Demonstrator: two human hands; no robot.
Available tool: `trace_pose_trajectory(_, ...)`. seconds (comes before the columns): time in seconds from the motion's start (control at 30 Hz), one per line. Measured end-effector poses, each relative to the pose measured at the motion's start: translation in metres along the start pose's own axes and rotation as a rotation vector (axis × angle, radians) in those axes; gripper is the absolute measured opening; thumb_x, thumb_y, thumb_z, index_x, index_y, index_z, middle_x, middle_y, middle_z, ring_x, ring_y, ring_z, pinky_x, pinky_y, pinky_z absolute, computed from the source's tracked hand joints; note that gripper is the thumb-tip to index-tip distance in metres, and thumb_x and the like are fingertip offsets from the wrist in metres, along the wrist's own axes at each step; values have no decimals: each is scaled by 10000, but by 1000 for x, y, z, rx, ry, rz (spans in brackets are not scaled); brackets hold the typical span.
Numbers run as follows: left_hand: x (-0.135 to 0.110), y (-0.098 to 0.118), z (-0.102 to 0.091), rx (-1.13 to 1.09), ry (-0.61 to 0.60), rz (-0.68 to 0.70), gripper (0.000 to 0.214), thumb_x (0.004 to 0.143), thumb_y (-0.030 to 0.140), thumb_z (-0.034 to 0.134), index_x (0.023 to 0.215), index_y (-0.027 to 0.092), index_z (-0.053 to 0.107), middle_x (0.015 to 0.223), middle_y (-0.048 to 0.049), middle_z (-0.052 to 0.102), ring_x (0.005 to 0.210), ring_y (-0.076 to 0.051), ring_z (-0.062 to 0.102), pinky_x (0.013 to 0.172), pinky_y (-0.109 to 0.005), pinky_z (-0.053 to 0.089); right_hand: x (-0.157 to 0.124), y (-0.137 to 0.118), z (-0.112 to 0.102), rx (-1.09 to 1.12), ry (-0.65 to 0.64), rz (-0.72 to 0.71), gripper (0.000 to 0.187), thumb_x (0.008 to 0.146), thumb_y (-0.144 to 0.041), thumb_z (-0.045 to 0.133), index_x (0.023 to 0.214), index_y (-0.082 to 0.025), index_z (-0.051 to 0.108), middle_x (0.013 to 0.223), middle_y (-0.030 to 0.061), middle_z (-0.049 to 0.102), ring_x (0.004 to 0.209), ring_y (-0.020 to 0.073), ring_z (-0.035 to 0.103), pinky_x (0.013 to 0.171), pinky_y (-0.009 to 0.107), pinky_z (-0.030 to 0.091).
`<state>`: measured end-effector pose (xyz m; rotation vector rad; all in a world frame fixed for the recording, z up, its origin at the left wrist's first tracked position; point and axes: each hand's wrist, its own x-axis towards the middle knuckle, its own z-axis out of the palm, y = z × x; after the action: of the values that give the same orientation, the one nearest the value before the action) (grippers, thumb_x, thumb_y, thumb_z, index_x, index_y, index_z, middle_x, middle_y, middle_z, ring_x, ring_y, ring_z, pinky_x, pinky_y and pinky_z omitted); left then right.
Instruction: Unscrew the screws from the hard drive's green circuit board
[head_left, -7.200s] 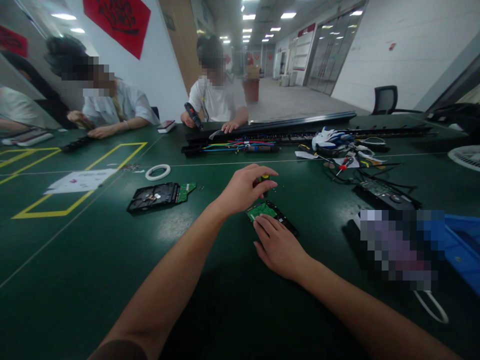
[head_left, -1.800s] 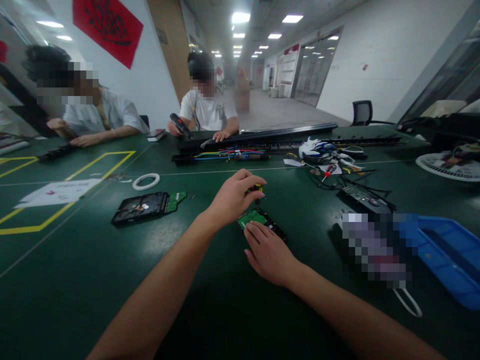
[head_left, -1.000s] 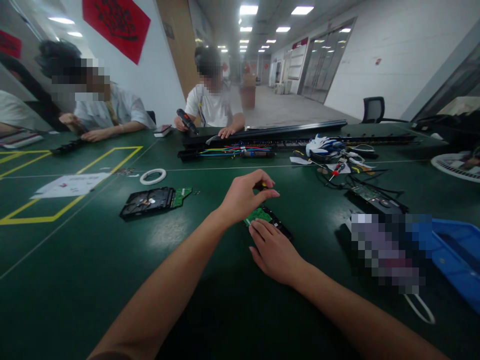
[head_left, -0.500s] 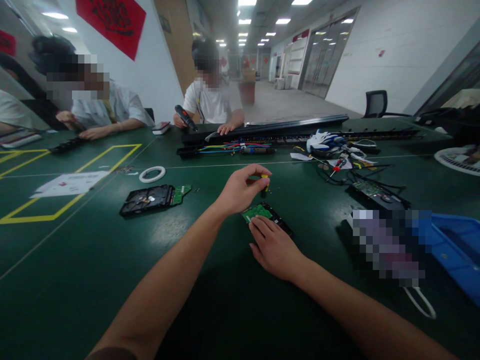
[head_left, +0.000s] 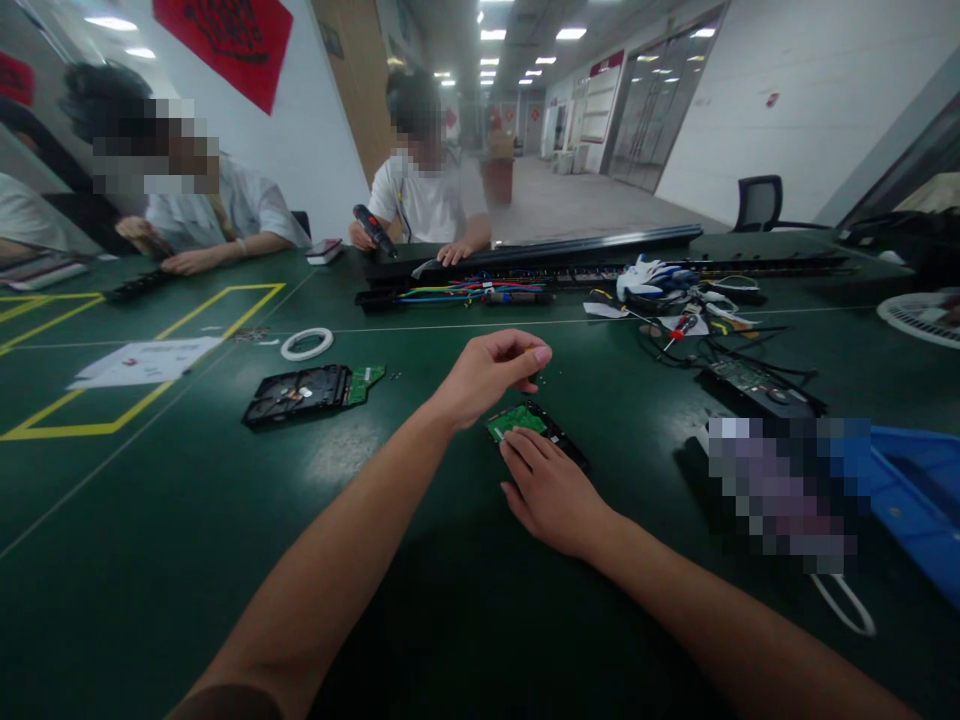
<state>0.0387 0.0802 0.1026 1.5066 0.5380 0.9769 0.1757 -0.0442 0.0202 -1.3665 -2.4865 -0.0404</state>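
My left hand (head_left: 499, 367) is closed in a pinch around a small yellow-and-black screwdriver, its fingers hiding most of it now. It hovers just above and beyond the far end of a hard drive (head_left: 562, 440) whose green circuit board (head_left: 517, 420) faces up. My right hand (head_left: 555, 492) rests on the near side of that drive, fingers stretched out flat over the board and thumb apart. A second hard drive (head_left: 300, 393), with a green board (head_left: 365, 383) sticking out at its end, lies to the left.
A white ring (head_left: 307, 344) and paper sheets (head_left: 146, 362) lie left. Co-workers sit opposite, one holding a power screwdriver (head_left: 373, 231). Cables (head_left: 465, 292), gloves (head_left: 652, 278), a red screwdriver (head_left: 681, 328), another drive (head_left: 761, 388) and a blue bin (head_left: 907, 490) stand behind and right.
My left hand has turned slightly, and its fingers now cover the yellow screwdriver top that showed before. My right hand stays on the drive. The view has shifted slightly.
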Motion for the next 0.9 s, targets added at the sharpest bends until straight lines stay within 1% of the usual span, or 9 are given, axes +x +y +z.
trace_pose_trajectory(0.1, -2, 2, 1, 44, 56, -21, 297, 869, 442, 829, 1003, 180, 788, 916, -40, 680, 771, -115, 582, 591, -202, 520, 0, 0, 0, 0, -4, 2, 507, 1022, -306, 560, 1462, -55, 574, 1500, 228, 587, 1446, 359, 512, 1235, 516, 431)
trace_pose_trajectory(0.17, -2, 2, 2, 44, 54, -40, 304, 873, 448, 821, 1033, 190, 794, 948, -45, 686, 781, -116, 577, 560, -190, 492, 0, 0, 1, -1, -3, 0, 505, 1029, -315, 550, 1466, -62, 572, 1504, 223, 585, 1449, 358, 510, 1234, 517, 432)
trace_pose_trajectory(0.27, -2, 4, 3, 4, 25, -74, 316, 881, 423, 808, 1095, 192, 775, 1019, -56, 695, 813, -125, 595, 547, -189, 489, 0, 0, 1, 5, 1, -3, 501, 1029, -309, 549, 1467, -68, 571, 1504, 226, 585, 1451, 358, 508, 1230, 524, 434)
trace_pose_trajectory(0.37, -3, 6, 4, -54, 18, -113, 310, 875, 384, 808, 1088, 175, 724, 1012, -68, 707, 864, -151, 644, 560, -201, 511, 0, 0, 0, 8, 2, 1, 501, 1023, -302, 554, 1462, -61, 573, 1495, 233, 591, 1443, 362, 515, 1218, 532, 447)
trace_pose_trajectory(0.47, -3, 8, 7, -100, 15, -146, 275, 874, 355, 802, 1025, 164, 673, 1000, -89, 733, 904, -176, 677, 581, -218, 536, 0, 0, 0, -8, -2, -8, 511, 1026, -309, 550, 1454, -30, 573, 1496, 242, 587, 1439, 370, 515, 1227, 524, 438)
trace_pose_trajectory(0.53, -3, 8, 8, -119, 33, -160, 245, 875, 334, 794, 979, 159, 659, 1013, -103, 747, 907, -177, 683, 599, -223, 549, 1, 0, -1, -20, -10, -17, 516, 1032, -315, 542, 1453, -18, 572, 1503, 245, 581, 1439, 375, 514, 1231, 522, 434)
trace_pose_trajectory(0.7, -2, 10, 7, -108, 107, -186, 180, 863, 301, 788, 931, 150, 716, 1023, -90, 729, 847, -146, 648, 585, -207, 542, 1, 0, -2, -27, -19, -6, 516, 1028, -309, 548, 1461, -30, 571, 1500, 232, 588, 1439, 368, 515, 1227, 514, 443)
trace_pose_trajectory(0.77, -2, 11, 6, -114, 109, -198, 167, 871, 302, 781, 936, 152, 750, 1026, -82, 711, 856, -147, 637, 638, -240, 585, 1, 0, -2, -29, -21, -5, 516, 1029, -304, 544, 1462, -25, 571, 1498, 234, 588, 1436, 370, 515, 1228, 514, 441)
trace_pose_trajectory(0.9, -4, 14, 7, -150, 62, -220, 146, 918, 285, 729, 970, 157, 776, 1029, -89, 701, 947, -182, 647, 769, -337, 644, 1, -1, -1, -21, -9, -8, 509, 1024, -304, 552, 1453, -30, 577, 1482, 237, 599, 1426, 366, 526, 1226, 515, 441)
